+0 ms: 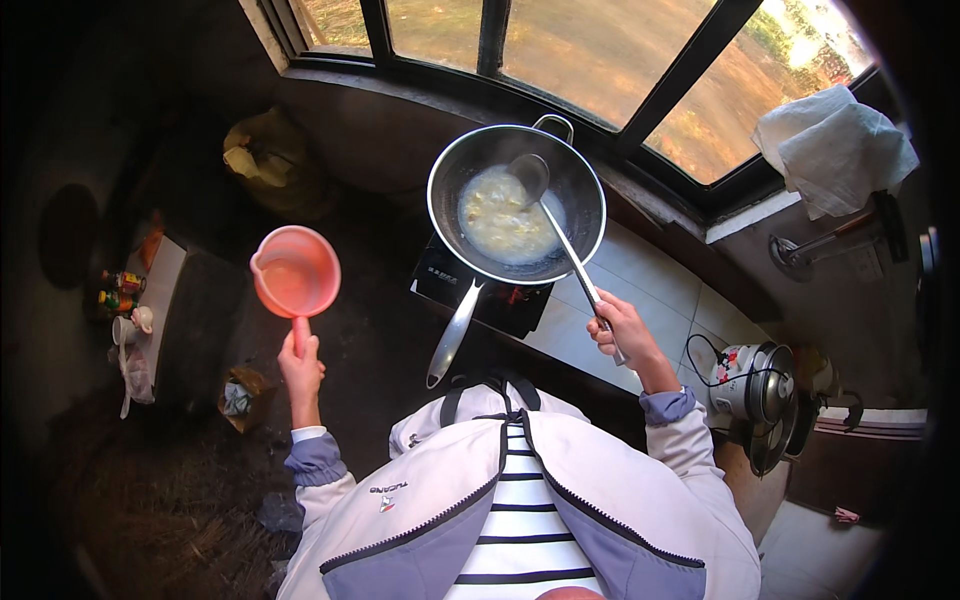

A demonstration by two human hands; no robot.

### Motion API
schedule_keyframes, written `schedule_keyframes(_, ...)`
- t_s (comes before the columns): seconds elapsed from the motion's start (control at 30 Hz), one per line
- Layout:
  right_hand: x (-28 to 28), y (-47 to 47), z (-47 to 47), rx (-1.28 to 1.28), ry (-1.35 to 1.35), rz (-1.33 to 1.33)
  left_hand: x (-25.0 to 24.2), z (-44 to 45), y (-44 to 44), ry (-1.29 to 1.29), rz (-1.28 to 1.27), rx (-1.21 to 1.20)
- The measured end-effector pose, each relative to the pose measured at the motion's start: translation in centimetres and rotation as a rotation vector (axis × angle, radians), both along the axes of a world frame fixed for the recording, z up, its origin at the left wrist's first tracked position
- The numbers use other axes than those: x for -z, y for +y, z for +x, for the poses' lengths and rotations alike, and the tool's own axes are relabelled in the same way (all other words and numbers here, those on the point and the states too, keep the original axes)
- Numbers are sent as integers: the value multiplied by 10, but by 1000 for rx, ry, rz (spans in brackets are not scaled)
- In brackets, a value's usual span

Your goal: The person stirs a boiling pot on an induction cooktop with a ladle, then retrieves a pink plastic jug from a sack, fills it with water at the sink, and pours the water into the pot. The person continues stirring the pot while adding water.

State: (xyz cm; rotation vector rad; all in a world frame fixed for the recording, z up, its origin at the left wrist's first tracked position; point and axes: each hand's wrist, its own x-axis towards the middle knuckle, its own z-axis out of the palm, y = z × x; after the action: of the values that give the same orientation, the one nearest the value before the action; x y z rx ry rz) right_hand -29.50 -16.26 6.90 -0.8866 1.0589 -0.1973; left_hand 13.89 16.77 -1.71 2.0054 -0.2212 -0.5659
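Observation:
My left hand (301,367) grips the handle of a pink plastic water dipper (297,271), held out left of the wok; whether it holds liquid is hard to tell. My right hand (624,330) is closed round the handle of a metal ladle (568,251). The ladle's dark bowl rests at the surface of a cloudy, pale yellow liquid (504,217) with bits in it. That liquid lies in a deep dark wok (446,202) with a steel handle pointing towards me. Under the wok is a black cooktop (442,279), partly hidden by it.
A window frame (585,109) runs behind the wok. White tiles (637,277) cover the counter. At the right stand a rice cooker (750,382) with a cord and a hanging cloth (836,150). Jars (124,282) and a cup sit on a left shelf; a sack (274,161) stands behind.

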Motion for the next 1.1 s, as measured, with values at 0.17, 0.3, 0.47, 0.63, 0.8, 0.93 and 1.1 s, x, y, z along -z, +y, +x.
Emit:
schedule_keyframes(0.17, 12, -12, 0, 193, -282, 424, -22, -32, -30, 193, -205, 42)
schedule_keyframes(0.3, 16, -13, -10, 226, -475, 585, -52, -41, -42, 290, -263, 125)
schedule_keyframes(0.47, 1, -7, -22, 209, -552, 637, -96, -44, -62, 297, -319, 273)
schedule_keyframes(0.63, -19, -6, -40, 193, -530, 549, -126, -50, -95, 277, -309, 412)
schedule_keyframes(0.8, -61, -8, -57, 134, -502, 427, -141, -53, -129, 244, -230, 560)
schedule_keyframes(0.93, -106, -6, -69, 112, -518, 357, -142, -61, -158, 252, -201, 634)
schedule_keyframes(1.1, -157, 5, -74, 77, -558, 270, -135, -72, -191, 353, -190, 748)
